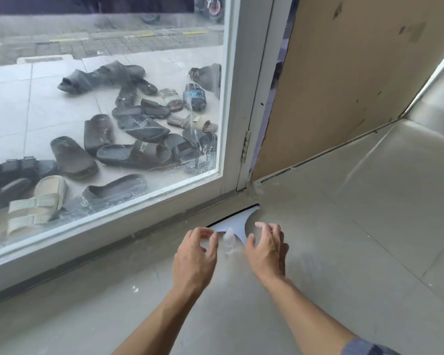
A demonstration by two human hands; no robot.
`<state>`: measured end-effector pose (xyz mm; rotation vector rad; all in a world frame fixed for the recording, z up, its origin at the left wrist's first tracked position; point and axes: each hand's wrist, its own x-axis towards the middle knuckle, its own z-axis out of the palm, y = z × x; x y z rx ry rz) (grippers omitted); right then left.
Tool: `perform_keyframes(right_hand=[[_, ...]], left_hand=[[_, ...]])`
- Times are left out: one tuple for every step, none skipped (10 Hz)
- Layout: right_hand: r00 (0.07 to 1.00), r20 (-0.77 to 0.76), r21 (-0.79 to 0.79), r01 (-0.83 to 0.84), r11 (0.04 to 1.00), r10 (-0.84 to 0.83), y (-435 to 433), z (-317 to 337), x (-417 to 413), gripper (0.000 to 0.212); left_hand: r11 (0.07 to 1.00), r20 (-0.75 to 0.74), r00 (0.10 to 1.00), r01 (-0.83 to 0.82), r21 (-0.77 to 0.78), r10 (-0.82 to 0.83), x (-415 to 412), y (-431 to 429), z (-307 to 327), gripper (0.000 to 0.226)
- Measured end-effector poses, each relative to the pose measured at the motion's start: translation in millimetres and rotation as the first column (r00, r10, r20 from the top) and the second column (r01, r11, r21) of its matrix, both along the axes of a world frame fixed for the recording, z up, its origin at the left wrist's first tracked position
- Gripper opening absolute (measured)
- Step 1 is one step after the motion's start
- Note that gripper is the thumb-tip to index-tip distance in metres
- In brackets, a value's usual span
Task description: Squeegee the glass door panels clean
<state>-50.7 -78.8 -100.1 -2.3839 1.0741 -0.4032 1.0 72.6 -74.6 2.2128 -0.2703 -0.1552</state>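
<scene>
A pale blue squeegee lies flat on the tiled floor, its black blade along the white door frame's bottom edge. A small clear bottle stands on the floor just in front of it. My left hand hovers to the left of the bottle with fingers spread and curled, holding nothing. My right hand hovers to the right, fingers apart, over the squeegee's handle end. The glass door panel fills the upper left, hazy and streaked with drips near its right edge.
Beyond the glass, several sandals and slippers lie scattered on outdoor tiles. The white door frame with a hinge meets a brown board wall on the right. Grey floor tiles stretch to the right and front.
</scene>
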Motion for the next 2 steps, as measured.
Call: perform_keyframes(right_hand=[[0.997,0.037,-0.011,-0.073,0.997,0.074,13.5,55.6,-6.4,0.007],[0.97,0.04,-0.022,-0.237,0.971,0.238,35.0,151.0,-3.1,0.005]], left_hand=[[0.995,-0.019,0.996,-0.085,-0.053,0.084,1.3,33.5,52.9,0.01],[0.979,-0.047,0.985,-0.171,-0.109,0.167,1.1,69.1,139.9,0.01]])
